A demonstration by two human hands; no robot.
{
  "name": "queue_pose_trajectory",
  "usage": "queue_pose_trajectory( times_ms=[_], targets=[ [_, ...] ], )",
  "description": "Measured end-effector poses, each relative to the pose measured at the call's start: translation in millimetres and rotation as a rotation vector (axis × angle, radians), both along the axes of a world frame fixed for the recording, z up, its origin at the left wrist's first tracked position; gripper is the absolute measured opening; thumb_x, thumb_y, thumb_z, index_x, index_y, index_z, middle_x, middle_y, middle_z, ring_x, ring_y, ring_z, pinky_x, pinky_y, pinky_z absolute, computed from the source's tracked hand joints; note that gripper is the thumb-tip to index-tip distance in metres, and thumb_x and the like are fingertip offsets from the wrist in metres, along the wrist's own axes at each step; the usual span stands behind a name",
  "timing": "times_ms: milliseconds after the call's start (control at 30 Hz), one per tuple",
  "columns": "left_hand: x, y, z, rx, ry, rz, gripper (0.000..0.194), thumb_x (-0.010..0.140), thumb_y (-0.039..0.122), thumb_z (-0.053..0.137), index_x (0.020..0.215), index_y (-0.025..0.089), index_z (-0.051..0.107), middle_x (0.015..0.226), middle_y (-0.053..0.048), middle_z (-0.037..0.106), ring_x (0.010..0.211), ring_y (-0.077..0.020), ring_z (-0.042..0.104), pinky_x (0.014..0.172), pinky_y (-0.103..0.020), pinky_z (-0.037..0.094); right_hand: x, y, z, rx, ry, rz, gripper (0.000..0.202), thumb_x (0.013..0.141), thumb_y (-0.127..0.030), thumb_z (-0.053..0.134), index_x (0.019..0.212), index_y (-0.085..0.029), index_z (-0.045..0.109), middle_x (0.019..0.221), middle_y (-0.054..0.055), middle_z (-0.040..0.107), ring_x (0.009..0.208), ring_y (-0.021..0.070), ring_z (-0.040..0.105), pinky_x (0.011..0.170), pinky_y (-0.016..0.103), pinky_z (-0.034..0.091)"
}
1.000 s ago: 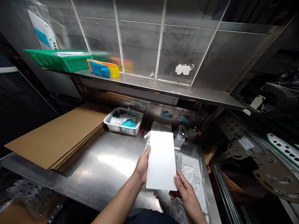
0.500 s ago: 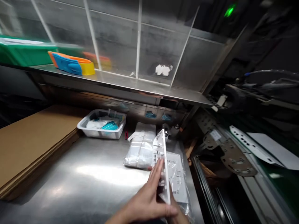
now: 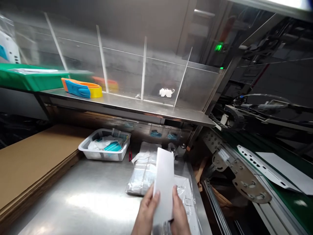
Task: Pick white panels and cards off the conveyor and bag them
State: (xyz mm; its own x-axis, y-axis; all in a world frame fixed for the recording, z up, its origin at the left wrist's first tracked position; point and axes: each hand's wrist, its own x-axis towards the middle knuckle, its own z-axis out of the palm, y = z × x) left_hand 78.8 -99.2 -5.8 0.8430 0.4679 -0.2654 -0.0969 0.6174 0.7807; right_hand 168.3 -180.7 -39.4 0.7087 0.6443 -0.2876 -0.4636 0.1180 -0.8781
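A white flat panel [image 3: 164, 182] stands tilted up above the metal table, its plain face toward me. My left hand [image 3: 147, 210] grips its left edge, with the thumb on the near face. Along the right edge, my right hand [image 3: 179, 212] holds the same panel. Behind it and to the left lies a stack of plastic-wrapped packets [image 3: 143, 173]. A clear-bagged white panel with printed marks [image 3: 187, 199] rests on the table to the right, partly hidden by my right hand.
A white basket [image 3: 104, 156] holds plastic and teal pieces, with a red tool [image 3: 130, 154] beside it. Cardboard sheets [image 3: 41, 156] lie left. A shelf [image 3: 137, 106] spans the back. A conveyor [image 3: 297, 202] at right carries white panels [image 3: 266, 168].
The held panel has turned from nearly edge-on to showing its plain face. My left hand has shifted from its flat side to its left edge. The camera view has tilted upward.
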Motion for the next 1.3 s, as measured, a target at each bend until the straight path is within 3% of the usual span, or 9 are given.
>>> queue_pose_trajectory(
  times_ms=[100,233,333,500,667,867,1033,1200,1300],
  targets=[
    [1.6,19.4,-10.2,-0.081,0.015,0.223,0.052,0.079,0.044,0.058,0.124,0.018,0.052,0.12,-0.01,0.06,0.115,-0.0292,0.051,0.096,-0.038,0.041,4.2,-2.2,27.9,0.07,0.102,0.066,0.045,0.078,-0.046,0.06,0.113,-0.018,0.052,0.112,0.008,0.063,0.098,0.0224,0.06,0.075,0.031,0.048],
    [0.7,27.7,-39.1,-0.034,-0.003,0.231,0.044,0.079,0.045,0.058,0.108,0.013,0.062,0.103,-0.01,0.068,0.1,-0.0259,0.06,0.088,-0.035,0.044,-2.5,-1.8,50.5,0.121,0.114,0.25,0.04,0.069,-0.032,0.074,0.102,-0.019,0.055,0.087,0.004,0.069,0.074,0.0175,0.063,0.065,0.026,0.045],
    [0.0,22.8,-49.6,0.052,0.046,0.172,0.045,0.081,0.049,0.053,0.106,0.013,0.063,0.102,-0.01,0.068,0.097,-0.0244,0.059,0.087,-0.033,0.043,-12.6,-1.0,50.9,0.098,0.091,0.273,0.039,0.066,-0.031,0.076,0.098,-0.019,0.056,0.079,0.002,0.068,0.063,0.0133,0.059,0.059,0.023,0.042],
    [-0.6,22.0,-50.2,0.094,0.097,0.123,0.049,0.078,0.054,0.053,0.102,0.013,0.064,0.094,-0.009,0.069,0.086,-0.0236,0.062,0.079,-0.031,0.044,-19.9,-2.3,45.4,0.017,0.047,0.255,0.04,0.063,-0.037,0.077,0.092,-0.019,0.056,0.077,0.002,0.067,0.059,0.013,0.056,0.051,0.021,0.038],
    [-4.0,30.0,-56.2,0.114,0.164,0.17,0.054,0.078,0.054,0.053,0.117,0.017,0.055,0.123,-0.011,0.057,0.115,-0.0258,0.048,0.093,-0.034,0.037,-22.1,-3.8,44.6,0.021,0.004,0.272,0.038,0.063,-0.038,0.077,0.088,-0.018,0.057,0.075,0.002,0.066,0.061,0.0137,0.056,0.055,0.023,0.04],
    [-11.2,35.8,-38.5,0.211,0.193,0.192,0.059,0.082,0.059,0.041,0.131,0.025,0.041,0.14,-0.01,0.039,0.128,-0.0292,0.033,0.1,-0.041,0.029,-24.3,-6.5,37.6,0.042,-0.008,0.308,0.032,0.067,-0.033,0.074,0.088,-0.018,0.056,0.07,-0.001,0.06,0.058,0.0118,0.052,0.058,0.024,0.041],
    [-12.4,36.9,-12.8,0.362,-0.017,-0.004,0.091,0.073,0.055,0.06,0.143,0.021,0.012,0.146,-0.013,0.026,0.133,-0.029,0.025,0.107,-0.04,0.021,-29.4,-6.3,31.5,0.059,-0.02,0.365,0.027,0.07,-0.03,0.073,0.087,-0.018,0.056,0.071,-0.002,0.058,0.062,0.0105,0.051,0.055,0.021,0.036],
    [-11.7,35.1,-3.1,0.406,-0.032,-0.026,0.092,0.071,0.034,0.068,0.143,0.022,0.011,0.138,-0.013,0.036,0.124,-0.0285,0.037,0.104,-0.04,0.027,-24.0,-7.6,31.9,0.007,-0.123,0.405,0.028,0.067,-0.034,0.074,0.086,-0.017,0.062,0.067,-0.002,0.056,0.061,0.0113,0.05,0.053,0.022,0.037],
    [-11.3,33.3,-6.9,0.374,-0.013,-0.043,0.097,0.069,0.032,0.069,0.143,0.022,0.007,0.138,-0.014,0.035,0.122,-0.0297,0.039,0.1,-0.04,0.032,-11.0,-4.8,43.8,-0.055,-0.197,0.293,0.035,0.066,-0.036,0.075,0.094,-0.017,0.063,0.078,0.003,0.061,0.074,0.0164,0.055,0.061,0.026,0.043]
  ],
)
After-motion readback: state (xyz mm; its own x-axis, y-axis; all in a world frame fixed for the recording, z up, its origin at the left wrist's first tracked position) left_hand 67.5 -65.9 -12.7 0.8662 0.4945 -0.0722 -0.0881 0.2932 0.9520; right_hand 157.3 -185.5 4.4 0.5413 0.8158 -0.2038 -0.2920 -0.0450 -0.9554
